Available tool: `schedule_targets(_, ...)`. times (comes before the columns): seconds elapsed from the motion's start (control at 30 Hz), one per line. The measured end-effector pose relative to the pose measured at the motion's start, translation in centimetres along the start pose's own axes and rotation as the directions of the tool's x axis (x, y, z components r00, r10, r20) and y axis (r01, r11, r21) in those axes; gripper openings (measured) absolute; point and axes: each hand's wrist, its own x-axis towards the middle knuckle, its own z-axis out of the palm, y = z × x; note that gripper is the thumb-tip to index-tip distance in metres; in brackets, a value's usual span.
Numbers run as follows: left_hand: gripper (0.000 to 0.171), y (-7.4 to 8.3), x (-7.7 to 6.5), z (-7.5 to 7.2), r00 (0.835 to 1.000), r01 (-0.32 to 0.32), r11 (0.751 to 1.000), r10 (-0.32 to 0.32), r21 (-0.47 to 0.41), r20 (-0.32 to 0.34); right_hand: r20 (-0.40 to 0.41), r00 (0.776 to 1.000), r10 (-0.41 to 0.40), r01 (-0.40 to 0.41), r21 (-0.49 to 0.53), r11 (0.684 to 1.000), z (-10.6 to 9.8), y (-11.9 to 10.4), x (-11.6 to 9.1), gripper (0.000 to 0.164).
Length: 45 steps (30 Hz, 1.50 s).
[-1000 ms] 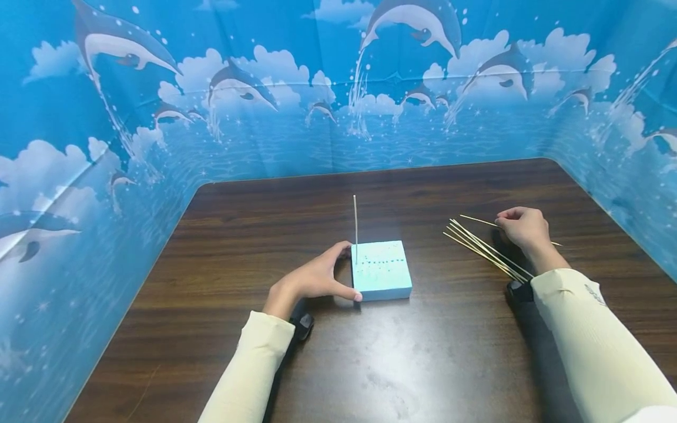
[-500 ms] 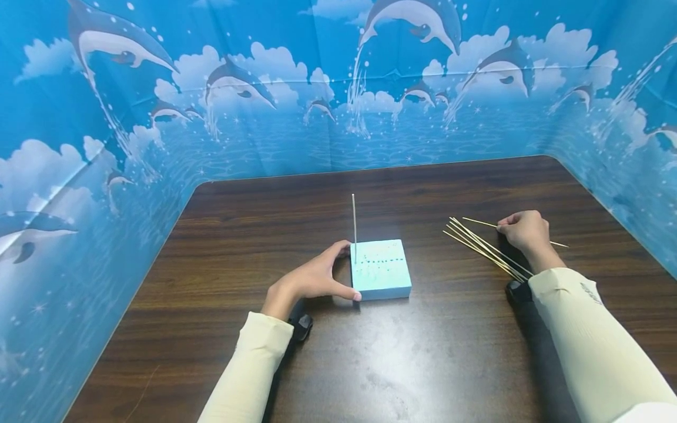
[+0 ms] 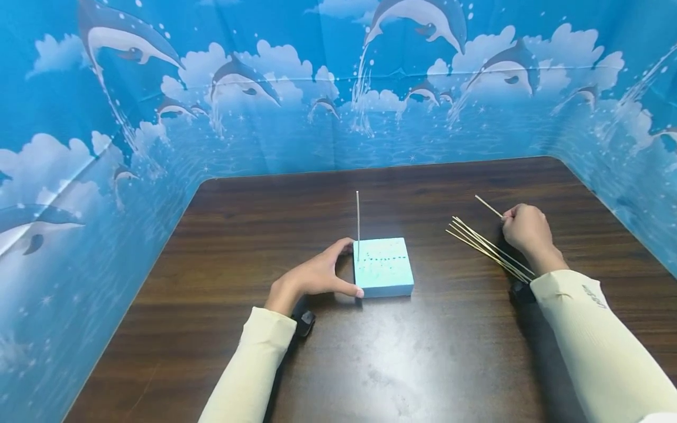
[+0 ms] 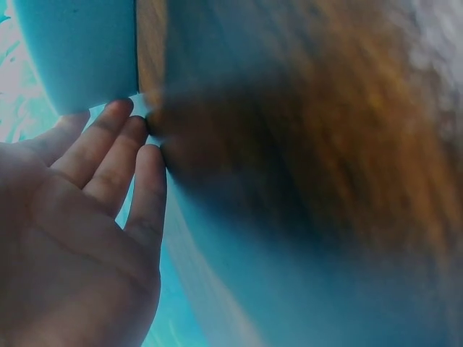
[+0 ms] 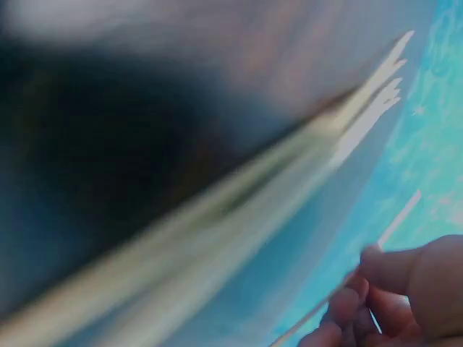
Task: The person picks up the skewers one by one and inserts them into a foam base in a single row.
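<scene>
A light-blue foam block (image 3: 385, 273) with rows of small holes in its top lies on the table. One thin wooden stick (image 3: 358, 217) stands upright near its left edge. My left hand (image 3: 314, 273) holds the block by its left side, thumb at the front corner and fingers at the back one; the left wrist view shows fingertips touching the block (image 4: 79, 50). At the right, my right hand (image 3: 529, 232) pinches another wooden stick (image 3: 489, 206) between thumb and fingers. Beside that hand lies a loose bunch of several sticks (image 3: 483, 247), blurred large in the right wrist view.
The dark wood-grain table (image 3: 254, 235) carries all of this. A blue dolphin-print cloth (image 3: 296, 129) rises along its back and both sides. Black wrist cameras sit beneath both cuffs, the left camera (image 3: 305, 323) just above the tabletop.
The stick in my right hand has turned: its far end now points up and away, and its rear end no longer shows past the hand. The left hand and block stay put.
</scene>
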Motion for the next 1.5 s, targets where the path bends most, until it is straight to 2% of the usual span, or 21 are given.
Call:
schedule_targets(0.1, 0.114, 0.2, 0.3, -0.4, 1.0, -0.019, 1.0, 0.019, 0.011, 0.001, -0.121, 0.99, -0.074, 0.075, 0.012, 0.997, -0.9, -1.8, 0.2, 0.031)
schedule_targets(0.23, 0.113, 0.5, 0.5, -0.9, 1.0, -0.027, 0.999, 0.027, 0.018, -0.002, -0.25, 0.959, -0.13, 0.156, 0.085, 0.984, -1.9, -5.4, 0.1, 0.028)
schedule_targets(0.3, 0.114, 0.5, 0.5, -1.1, 1.0, -0.024, 0.999, 0.024, 0.022, 0.001, -0.297, 0.941, -0.16, 0.206, 0.127, 0.97, -2.3, -7.4, -0.1, 0.026)
schedule_targets(0.43, 0.116, 0.5, 0.5, -1.3, 1.0, -0.014, 0.999, 0.014, 0.03, 0.011, -0.332, 0.914, -0.234, 0.308, 0.191, 0.932, -2.7, -11.2, -1.0, 0.026)
schedule_targets(0.6, 0.117, 0.4, 0.4, -1.1, 1.0, -0.005, 1.0, 0.004, 0.023, 0.012, -0.337, 0.888, -0.313, 0.41, 0.271, 0.871, -2.1, -15.3, -2.8, 0.02)
schedule_targets(0.73, 0.117, 0.2, 0.4, -0.9, 1.0, 0.003, 1.0, -0.003, 0.03, 0.008, -0.328, 0.865, -0.38, 0.486, 0.362, 0.795, -1.2, -17.7, -4.3, 0.014)
schedule_targets(0.87, 0.116, -0.1, 0.3, -0.6, 1.0, 0.005, 0.999, -0.005, 0.038, 0.002, -0.292, 0.854, -0.43, 0.519, 0.436, 0.735, -0.2, -19.4, -5.4, 0.011)
schedule_targets(1.03, 0.117, 0.0, 0.3, -0.4, 1.0, -0.003, 1.0, 0.003, 0.027, 0.006, -0.248, 0.844, -0.476, 0.533, 0.495, 0.686, 1.1, -20.5, -6.3, 0.008)
schedule_targets(1.17, 0.117, 0.0, 0.3, -0.4, 1.0, 0.005, 1.0, -0.005, 0.025, 0.006, -0.22, 0.838, -0.5, 0.533, 0.526, 0.662, 1.8, -21.0, -6.8, 0.007)
schedule_targets(1.27, 0.117, 0.0, 0.2, -0.4, 1.0, 0.016, 0.999, -0.016, 0.03, 0.008, -0.211, 0.832, -0.513, 0.538, 0.53, 0.656, 2.3, -21.2, -7.0, 0.007)
schedule_targets(1.5, 0.117, 0.0, 0.2, -0.4, 1.0, 0.012, 0.999, -0.012, 0.032, 0.013, -0.199, 0.831, -0.519, 0.541, 0.505, 0.672, 2.9, -21.0, -7.1, 0.006)
